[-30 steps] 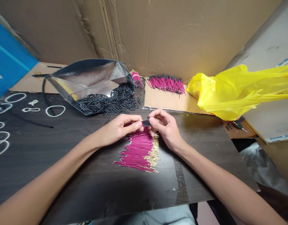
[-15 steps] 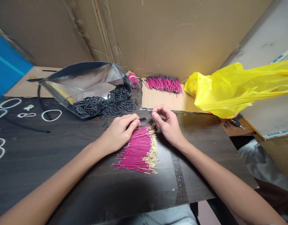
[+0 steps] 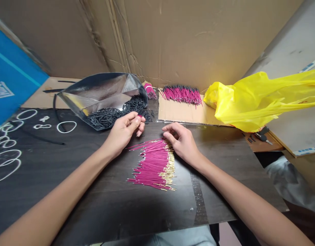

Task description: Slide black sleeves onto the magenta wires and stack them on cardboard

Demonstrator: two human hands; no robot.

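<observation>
— What do the containers hold?

— I see a silver foil bag (image 3: 103, 89) lying open on its side, with black sleeve pieces (image 3: 111, 116) spilling from its mouth onto the dark table (image 3: 96, 191). A yellow plastic bag (image 3: 254, 99) sits at the far right; I can't see into it.

— And the hands?

— From here, the left hand (image 3: 123, 131) is at the foil bag's mouth, thumb and forefinger pinching a single magenta wire (image 3: 140, 116) with a black end. The right hand (image 3: 181, 140) is curled, fingertips down on the far edge of the magenta wire pile (image 3: 153, 162) in the middle of the table. I cannot tell whether they nip anything.
</observation>
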